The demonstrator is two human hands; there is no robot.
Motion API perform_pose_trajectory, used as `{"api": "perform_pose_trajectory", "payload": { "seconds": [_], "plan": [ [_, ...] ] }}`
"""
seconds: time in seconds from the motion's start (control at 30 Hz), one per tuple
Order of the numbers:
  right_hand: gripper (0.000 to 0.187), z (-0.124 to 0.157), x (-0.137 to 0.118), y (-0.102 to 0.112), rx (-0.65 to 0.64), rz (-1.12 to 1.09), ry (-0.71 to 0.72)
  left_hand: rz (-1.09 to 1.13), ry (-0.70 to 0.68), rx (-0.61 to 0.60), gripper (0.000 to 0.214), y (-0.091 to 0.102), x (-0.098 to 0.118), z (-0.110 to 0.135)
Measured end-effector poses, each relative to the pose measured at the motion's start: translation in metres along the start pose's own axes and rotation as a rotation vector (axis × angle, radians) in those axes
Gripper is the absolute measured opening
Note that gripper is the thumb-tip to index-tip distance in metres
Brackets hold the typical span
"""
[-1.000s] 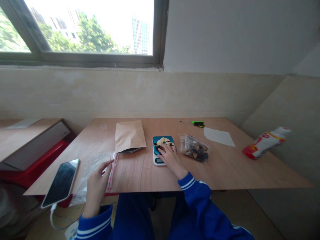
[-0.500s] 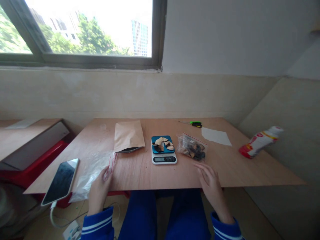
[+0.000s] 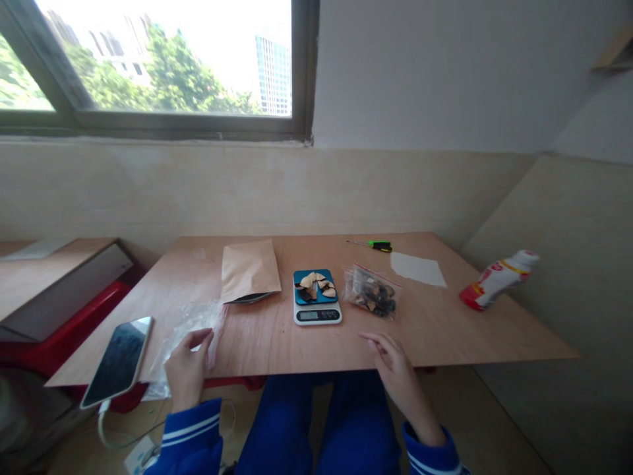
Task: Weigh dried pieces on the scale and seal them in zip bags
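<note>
My left hand (image 3: 186,369) is above the clear plastic zip bag (image 3: 184,322) with the red seal line, its fingers curved and a gap beside the thumb; nothing shows in its grasp. Near the table's front edge, my right hand (image 3: 395,373) has fingers stretched out to the left and holds nothing. Between and beyond the hands is a small white digital scale (image 3: 317,316) with a blue top. Curved tan and dark dried pieces (image 3: 314,280) rest on it. To its right lies a zip bag of dark dried pieces (image 3: 373,291).
A brown paper pouch (image 3: 251,269) lies behind the left hand. A phone (image 3: 117,359) with a charging cable overhangs the front left edge. Towards the back right are a green-black screwdriver (image 3: 378,246), white paper (image 3: 418,269) and a tilted white-red bottle (image 3: 497,280).
My left hand has let go of the empty bag's edge, which now lies flatter. My right hand has shifted left, slightly away from the filled bag. The view has turned a little right.
</note>
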State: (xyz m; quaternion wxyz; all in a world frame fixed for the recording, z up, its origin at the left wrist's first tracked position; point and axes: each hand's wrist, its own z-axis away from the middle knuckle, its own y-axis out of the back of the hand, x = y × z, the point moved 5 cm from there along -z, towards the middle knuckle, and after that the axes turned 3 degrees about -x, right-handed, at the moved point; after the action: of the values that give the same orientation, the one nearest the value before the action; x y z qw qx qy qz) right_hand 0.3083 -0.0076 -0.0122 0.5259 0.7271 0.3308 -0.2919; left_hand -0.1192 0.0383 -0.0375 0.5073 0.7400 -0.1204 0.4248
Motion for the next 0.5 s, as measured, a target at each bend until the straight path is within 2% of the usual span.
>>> {"api": "perform_pose_trajectory", "payload": {
  "seconds": [0.23, 0.37, 0.43, 0.5],
  "plan": [
    [0.026, -0.024, -0.064, -0.068, -0.269, -0.206, 0.111, 0.153, -0.032, 0.129, 0.045, 0.010, 0.026, -0.003],
    [0.028, -0.040, -0.101, -0.110, -0.372, -0.323, 0.122, 0.283, -0.109, 0.228, 0.035, 0.013, 0.065, 0.017],
    [0.032, -0.046, -0.119, -0.129, -0.396, -0.404, 0.121, 0.373, -0.184, 0.178, 0.031, 0.006, 0.090, 0.030],
    [0.034, -0.049, -0.134, -0.142, -0.392, -0.483, 0.119, 0.531, -0.238, 0.032, 0.030, -0.007, 0.113, 0.040]
  ]
}}
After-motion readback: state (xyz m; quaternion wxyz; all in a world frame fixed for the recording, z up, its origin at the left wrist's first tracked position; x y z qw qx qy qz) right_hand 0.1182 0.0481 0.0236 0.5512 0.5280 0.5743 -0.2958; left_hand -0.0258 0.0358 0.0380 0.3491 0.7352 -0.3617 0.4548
